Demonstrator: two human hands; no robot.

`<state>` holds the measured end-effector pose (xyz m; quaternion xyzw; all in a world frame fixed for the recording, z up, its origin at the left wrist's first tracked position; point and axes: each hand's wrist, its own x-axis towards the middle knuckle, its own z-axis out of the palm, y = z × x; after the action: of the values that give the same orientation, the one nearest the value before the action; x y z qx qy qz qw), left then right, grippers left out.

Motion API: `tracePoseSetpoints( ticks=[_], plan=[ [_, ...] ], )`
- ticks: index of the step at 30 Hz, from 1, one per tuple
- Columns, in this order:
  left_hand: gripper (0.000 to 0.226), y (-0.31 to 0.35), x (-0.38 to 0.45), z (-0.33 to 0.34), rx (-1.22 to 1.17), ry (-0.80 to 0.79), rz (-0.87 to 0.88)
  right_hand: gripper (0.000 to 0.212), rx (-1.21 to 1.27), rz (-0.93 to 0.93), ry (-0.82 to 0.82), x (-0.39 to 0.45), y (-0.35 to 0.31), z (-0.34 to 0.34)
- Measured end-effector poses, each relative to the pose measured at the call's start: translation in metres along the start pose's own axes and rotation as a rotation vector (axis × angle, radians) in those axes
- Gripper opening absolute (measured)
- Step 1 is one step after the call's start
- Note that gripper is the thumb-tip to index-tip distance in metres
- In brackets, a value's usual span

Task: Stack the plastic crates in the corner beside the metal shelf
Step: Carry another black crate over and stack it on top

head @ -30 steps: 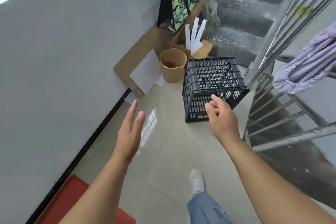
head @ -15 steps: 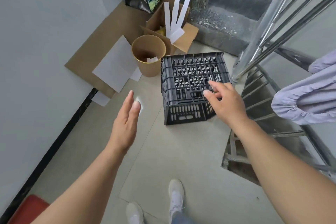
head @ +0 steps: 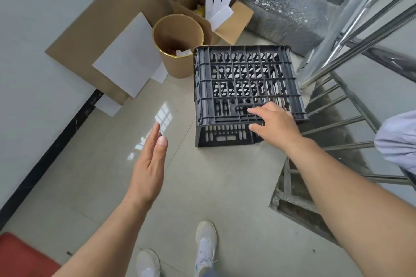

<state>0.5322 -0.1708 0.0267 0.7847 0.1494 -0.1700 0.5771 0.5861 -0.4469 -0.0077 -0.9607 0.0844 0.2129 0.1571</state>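
Note:
A black plastic crate (head: 243, 78) stands upside down on the tiled floor, its slotted bottom facing up. My right hand (head: 275, 125) rests on its near top edge, fingers spread over the slots and thumb against the near side, not closed around anything. My left hand (head: 149, 162) hovers flat and open above the floor, left of the crate and apart from it. The metal railing (head: 351, 29) runs along the crate's right side.
A round cardboard bin (head: 179, 45) touches the crate's far left corner. Behind it are an open carton with paper strips (head: 216, 7) and flat cardboard (head: 94, 36) against the wall. A stair opening (head: 297, 198) drops away at the right. A red mat (head: 20, 256) lies near left.
The view has closed in on the crate. My right hand has gone from just before the crate onto its near top edge. My left hand stays open beside it.

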Motion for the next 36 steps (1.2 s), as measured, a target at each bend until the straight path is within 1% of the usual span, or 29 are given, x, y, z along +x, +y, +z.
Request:
tracePoseSetpoints(
  ticks=[3,7,10,12,15,16,19,22,25,29,33,36],
  plan=[
    [0.061,-0.020,0.003,0.007,0.005,-0.010,-0.013,0.050,-0.103,0.017,-0.052,0.015,0.009,0.019],
    [0.065,-0.046,0.005,0.003,0.010,0.014,-0.052,0.050,-0.236,-0.020,0.014,0.033,0.012,0.033],
    [0.057,-0.064,0.004,-0.009,0.019,0.035,-0.068,0.051,-0.202,-0.027,0.028,0.038,0.012,0.040],
    [0.057,-0.075,0.003,-0.017,0.023,0.049,-0.077,0.050,-0.148,-0.033,0.057,0.036,0.015,0.043],
    [0.060,-0.090,0.000,-0.027,0.041,0.060,-0.088,0.046,-0.150,-0.140,0.119,0.033,0.014,0.048],
    [0.063,-0.095,-0.001,-0.030,0.036,0.064,-0.090,0.047,-0.180,-0.165,0.103,0.035,0.012,0.050],
    [0.078,-0.108,-0.005,-0.037,0.011,0.087,-0.093,0.052,-0.260,-0.181,-0.030,0.040,0.001,0.053],
    [0.083,-0.117,-0.012,-0.046,-0.022,0.115,-0.102,0.054,-0.196,-0.170,-0.082,0.036,-0.023,0.061],
    [0.083,-0.126,-0.018,-0.061,-0.068,0.150,-0.142,0.053,-0.094,-0.157,-0.045,0.024,-0.060,0.085],
    [0.058,-0.148,-0.023,-0.092,-0.200,0.204,-0.251,0.052,-0.025,-0.102,0.035,0.001,-0.117,0.116],
    [0.056,-0.182,-0.032,-0.130,-0.275,0.272,-0.343,0.051,-0.023,-0.089,0.056,-0.027,-0.169,0.138],
    [0.055,-0.206,-0.047,-0.158,-0.282,0.284,-0.393,0.051,0.005,-0.084,0.078,-0.052,-0.210,0.156]
  ],
)
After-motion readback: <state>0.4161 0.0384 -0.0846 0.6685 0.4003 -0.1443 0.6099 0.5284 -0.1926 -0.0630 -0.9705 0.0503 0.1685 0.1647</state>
